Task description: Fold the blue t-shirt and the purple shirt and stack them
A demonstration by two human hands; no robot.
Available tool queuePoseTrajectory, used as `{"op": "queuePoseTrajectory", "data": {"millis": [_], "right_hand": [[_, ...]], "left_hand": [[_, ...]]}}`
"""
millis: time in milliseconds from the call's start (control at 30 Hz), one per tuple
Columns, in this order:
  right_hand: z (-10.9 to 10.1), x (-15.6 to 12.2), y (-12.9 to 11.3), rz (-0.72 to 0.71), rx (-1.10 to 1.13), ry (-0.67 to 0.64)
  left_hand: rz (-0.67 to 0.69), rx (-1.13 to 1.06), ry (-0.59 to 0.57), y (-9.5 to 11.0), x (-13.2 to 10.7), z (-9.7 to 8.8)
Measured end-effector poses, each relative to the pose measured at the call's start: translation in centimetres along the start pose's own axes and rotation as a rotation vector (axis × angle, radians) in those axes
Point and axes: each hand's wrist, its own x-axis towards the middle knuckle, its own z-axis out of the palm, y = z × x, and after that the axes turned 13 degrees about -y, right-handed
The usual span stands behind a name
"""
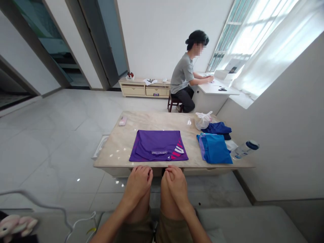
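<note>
My left hand point(138, 182) rests flat on my left knee, fingers stretched over it and holding nothing. On my right knee lies my right hand point(177, 182), its fingers curled loosely over the kneecap, also with nothing in it. Just beyond my knees a folded purple shirt point(158, 145) with white and pink stripes lies on the low marble table point(116, 148). Both hands are apart from the shirt.
A folded blue garment point(214, 148), a dark blue one point(217, 128), a white plastic bag point(203, 119) and a lying bottle point(245, 149) occupy the table's right end. A small pink object point(123, 120) lies far left. Another person point(186, 77) sits at a white desk point(215, 89) beyond.
</note>
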Motion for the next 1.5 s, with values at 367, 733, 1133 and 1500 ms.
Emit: {"op": "queuePoseTrajectory", "data": {"millis": [367, 733, 1133, 1500], "right_hand": [[-2.3, -0.1, 2.1, 0.025, 0.093, 0.025], [-2.7, 0.4, 2.4, 0.090, 0.101, -0.010], [-3.8, 0.8, 3.2, 0.118, 0.119, -0.060], [-4.8, 20.5, 2.6, 0.362, -0.331, -0.226]], "left_hand": [[-0.014, -0.137, 0.096, -2.1, -1.7, -0.1], [-0.069, -0.235, -0.076, -3.4, -0.1, -1.5], [-0.084, -0.152, -0.154, -1.8, 1.4, -1.1], [-0.114, -0.148, -0.124, -1.8, 1.2, -1.1]]}}
